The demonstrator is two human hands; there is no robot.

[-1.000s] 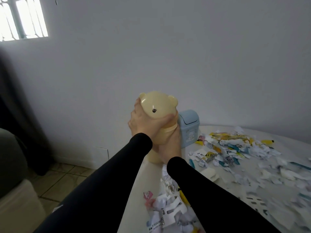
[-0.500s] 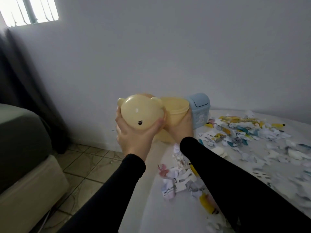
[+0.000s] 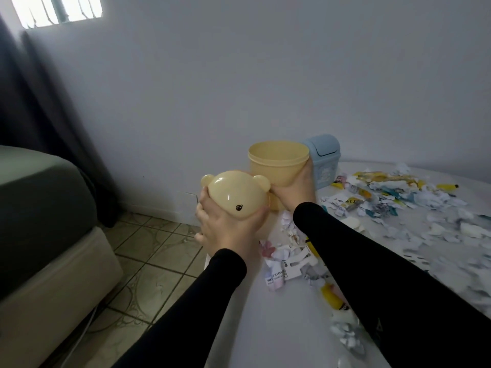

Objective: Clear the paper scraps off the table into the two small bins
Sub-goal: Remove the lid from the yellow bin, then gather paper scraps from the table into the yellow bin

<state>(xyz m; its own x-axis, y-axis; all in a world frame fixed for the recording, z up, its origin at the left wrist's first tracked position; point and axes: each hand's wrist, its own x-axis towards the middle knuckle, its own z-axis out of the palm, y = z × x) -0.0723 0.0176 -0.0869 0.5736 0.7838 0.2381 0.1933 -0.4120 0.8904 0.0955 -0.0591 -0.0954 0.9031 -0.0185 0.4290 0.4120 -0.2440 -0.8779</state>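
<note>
Your left hand [image 3: 225, 229] grips the bear-face lid [image 3: 236, 196], fingers curled round its lower edge, held off to the left past the tabletop [image 3: 279, 328] edge. Likely so it stays clear of the bin mouth.

Your right hand [image 3: 295, 188] holds the yellow bin [image 3: 277, 163] from the side and below, fingers wrapped round its wall. The bin is upright, mouth open and facing up. I can't tell whether its base rests on the tabletop or is lifted; your hand and the lid hide it. Nothing shows inside from this angle.

The blue bin [image 3: 324, 160] stands just behind and to the right of the yellow one, flap lid on, near the back corner of the tabletop. Both bins sit at the near-left end of the mess, so reach into the scraps is short.

The paper scraps [image 3: 385, 197] lie all over the tabletop: a dense colourful heap right of the blue bin, a smaller clump [image 3: 287, 264] under your right forearm, more loose bits trailing toward the near edge. None look binned yet.

Judgement: you're at the opening step, lid off, bin ready. Next you need a free hand, so the lid wants setting down somewhere off the scraps. Light torn paper will scatter if swept fast, and the tabletop edge is close on the left.
</note>
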